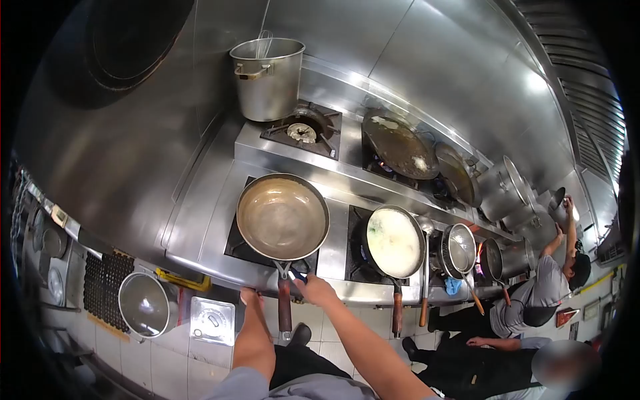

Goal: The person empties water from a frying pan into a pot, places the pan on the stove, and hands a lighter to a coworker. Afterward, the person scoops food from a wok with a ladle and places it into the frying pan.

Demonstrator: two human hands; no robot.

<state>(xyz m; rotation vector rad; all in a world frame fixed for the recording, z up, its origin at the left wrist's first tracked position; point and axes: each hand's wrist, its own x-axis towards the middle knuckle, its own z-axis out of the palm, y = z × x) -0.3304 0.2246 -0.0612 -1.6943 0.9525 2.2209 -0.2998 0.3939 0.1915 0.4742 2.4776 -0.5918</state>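
Farthest left I see a pot [171,308] and a square lid [213,321], both low down beside the bench [200,227]. Next comes my left grip [249,295], at the bench's front edge; its fingers are too hidden for me to tell whether they are spread or closed, or on what. Behind, a tall pot [270,87] stands upright on the raised back ledge, a whisk [265,45] poking out of it. The pan [283,217] sits in front of that, over the leftmost front burner, mouth up; its inside gleams, and I can't tell bare metal from a thin film of liquid. Its long axis runs from the back rim out through the handle [285,303], which points toward me, past the bench's edge and nearly square to it. Just right of the handle's root, my right grip [316,291] seems to pinch a small dark-and-blue thing [299,275] that I can't identify. I judge the step in hand to be seeing to this pan's burner; any shift of the pan would call for a full hold on the handle, clear of the rim. Rightward sit a white-filled pan [405,277], a ladle [424,287] and a smaller pan [460,248], with two co-workers [533,293] at the far right.
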